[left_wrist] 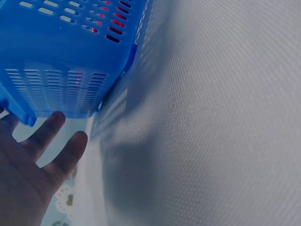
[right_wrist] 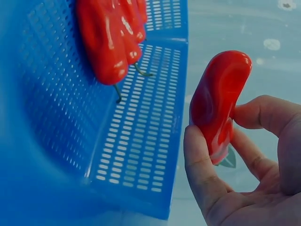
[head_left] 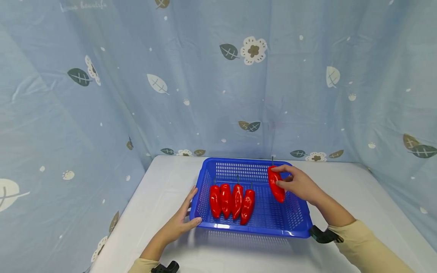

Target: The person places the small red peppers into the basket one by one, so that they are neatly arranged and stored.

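A long, glossy red pepper [head_left: 275,184] with a thin dark stem is pinched between the thumb and fingers of my right hand [head_left: 299,184]. It is held up over the right part of a blue plastic basket [head_left: 250,230]; the right wrist view shows the pepper [right_wrist: 219,99] raised beside the basket wall [right_wrist: 136,122]. Several more red peppers [head_left: 226,201] lie side by side in the basket's left half, stems toward the back. My left hand [head_left: 177,223] is at the basket's left side, fingers extended along the rim and thumb at the front left corner.
The basket stands on a white table [head_left: 164,182], whose surface shows on both sides and in front. Behind it and at the sides hangs a light blue curtain [head_left: 205,94] with leaves and flowers. Dark straps [head_left: 324,235] sit at both wrists.
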Action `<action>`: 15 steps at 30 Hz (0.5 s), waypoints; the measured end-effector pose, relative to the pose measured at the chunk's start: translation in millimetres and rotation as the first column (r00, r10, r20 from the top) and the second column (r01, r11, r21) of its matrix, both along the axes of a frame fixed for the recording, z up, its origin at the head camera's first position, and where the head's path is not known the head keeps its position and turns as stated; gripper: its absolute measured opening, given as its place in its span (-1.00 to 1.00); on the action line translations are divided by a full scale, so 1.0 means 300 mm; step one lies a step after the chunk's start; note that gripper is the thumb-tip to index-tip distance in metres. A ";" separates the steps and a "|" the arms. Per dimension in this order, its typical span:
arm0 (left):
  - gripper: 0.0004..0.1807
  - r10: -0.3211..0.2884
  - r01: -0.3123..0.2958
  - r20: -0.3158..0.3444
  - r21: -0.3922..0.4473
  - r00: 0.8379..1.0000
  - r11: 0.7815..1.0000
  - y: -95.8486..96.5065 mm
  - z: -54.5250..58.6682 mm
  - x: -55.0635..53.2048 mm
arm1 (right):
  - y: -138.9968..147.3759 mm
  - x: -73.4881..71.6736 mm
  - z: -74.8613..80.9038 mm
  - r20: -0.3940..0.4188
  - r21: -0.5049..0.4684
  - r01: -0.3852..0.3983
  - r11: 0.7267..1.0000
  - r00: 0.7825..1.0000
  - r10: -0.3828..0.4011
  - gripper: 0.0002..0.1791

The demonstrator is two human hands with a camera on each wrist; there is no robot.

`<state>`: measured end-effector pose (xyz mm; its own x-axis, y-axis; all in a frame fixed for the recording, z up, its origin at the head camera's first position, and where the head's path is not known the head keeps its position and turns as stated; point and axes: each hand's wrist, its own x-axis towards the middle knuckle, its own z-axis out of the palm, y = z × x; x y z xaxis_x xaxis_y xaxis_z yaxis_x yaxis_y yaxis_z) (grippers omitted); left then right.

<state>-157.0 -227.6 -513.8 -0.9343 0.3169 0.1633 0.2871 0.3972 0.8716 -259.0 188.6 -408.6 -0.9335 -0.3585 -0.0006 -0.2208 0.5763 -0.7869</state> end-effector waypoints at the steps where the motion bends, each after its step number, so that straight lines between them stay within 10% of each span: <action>1: 0.01 -0.002 0.002 -0.001 0.000 1.000 1.000 0.000 0.001 -0.001 | -0.003 -0.003 0.000 0.003 -0.001 -0.004 1.000 1.000 0.004 -0.45; 15: 0.01 0.003 -0.003 0.011 0.003 1.000 1.000 0.004 0.007 0.002 | -0.058 -0.038 -0.032 0.168 -0.021 -0.118 0.993 0.979 0.120 -0.47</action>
<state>-156.4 -226.5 -511.6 -0.9369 0.3139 0.1537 0.2761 0.3951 0.8762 -270.5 171.2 -418.1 -0.8711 -0.4678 -0.1497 -0.1510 0.5452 -0.8246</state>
